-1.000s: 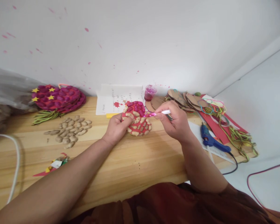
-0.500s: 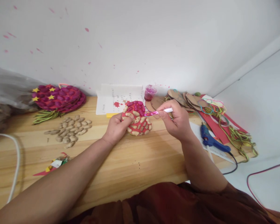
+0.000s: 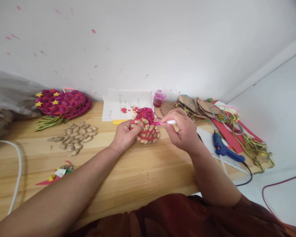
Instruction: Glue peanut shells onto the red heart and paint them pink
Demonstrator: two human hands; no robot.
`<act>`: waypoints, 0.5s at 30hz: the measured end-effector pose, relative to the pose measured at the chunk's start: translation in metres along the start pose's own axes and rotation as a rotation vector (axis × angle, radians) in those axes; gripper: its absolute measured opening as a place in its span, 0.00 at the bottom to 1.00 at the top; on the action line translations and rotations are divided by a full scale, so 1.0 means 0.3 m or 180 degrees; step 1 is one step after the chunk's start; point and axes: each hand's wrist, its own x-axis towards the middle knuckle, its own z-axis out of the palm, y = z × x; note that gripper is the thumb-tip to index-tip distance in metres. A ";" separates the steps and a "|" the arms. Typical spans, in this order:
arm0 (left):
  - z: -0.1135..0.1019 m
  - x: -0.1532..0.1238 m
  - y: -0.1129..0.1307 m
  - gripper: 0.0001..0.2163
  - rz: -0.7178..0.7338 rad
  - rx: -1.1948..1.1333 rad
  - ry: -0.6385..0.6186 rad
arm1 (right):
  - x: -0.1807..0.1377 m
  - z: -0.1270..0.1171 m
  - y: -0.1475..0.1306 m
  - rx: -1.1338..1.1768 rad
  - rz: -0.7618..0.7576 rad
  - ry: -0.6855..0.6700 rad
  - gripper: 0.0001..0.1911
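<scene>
My left hand (image 3: 125,134) grips the left edge of a red disc covered in peanuts (image 3: 148,133), thumb on its face. Peanuts on its upper part are painted wet magenta; those lower down are plain tan. In a pinch, my right hand (image 3: 182,130) holds a paintbrush (image 3: 171,122) with a white handle. Its magenta bristles meet the disc's upper right edge. Behind the disc stands a clear plastic cup (image 3: 160,98) with magenta paint inside and smeared on its wall.
Loose peanuts (image 3: 75,136) lie left of my hands, near finished magenta discs (image 3: 64,103) with yellow stars. Paper scraps (image 3: 60,172) sit in front. At right are cardboard discs (image 3: 191,104), a blue glue gun (image 3: 225,149) with its cord, and green yarn (image 3: 258,148). A written sheet (image 3: 111,108) lies behind.
My right hand has moved slightly left and down, bringing the brush tip to the disc's right edge. The left hand still holds the disc in nearly the same place.
</scene>
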 end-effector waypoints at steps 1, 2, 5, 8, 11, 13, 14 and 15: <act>0.000 0.000 0.000 0.18 0.0021 0.0014 0.0002 | 0.000 0.000 -0.002 -0.0038 -0.0003 0.0018 0.02; 0.000 0.001 0.000 0.17 0.0046 0.0031 0.0003 | 0.000 -0.001 -0.005 -0.0069 -0.0001 0.0064 0.03; 0.001 0.000 0.004 0.17 0.0106 0.0053 -0.0024 | -0.003 -0.006 -0.011 -0.0040 0.0037 0.0282 0.03; 0.005 -0.007 0.012 0.18 0.0095 0.0045 -0.0113 | -0.007 -0.001 -0.018 0.0248 0.0222 0.0473 0.02; 0.009 -0.014 0.021 0.20 0.0042 0.0088 -0.0142 | -0.010 0.016 -0.022 0.0398 0.0373 0.0501 0.03; 0.011 -0.016 0.023 0.21 0.0036 0.0085 -0.0161 | -0.010 0.028 -0.022 0.0353 0.0379 0.0469 0.03; 0.011 -0.016 0.023 0.21 0.0044 0.0072 -0.0191 | -0.010 0.032 -0.022 0.0326 0.0370 0.0462 0.03; 0.010 -0.015 0.022 0.21 0.0054 0.0068 -0.0231 | -0.010 0.035 -0.022 0.0301 0.0359 0.0469 0.03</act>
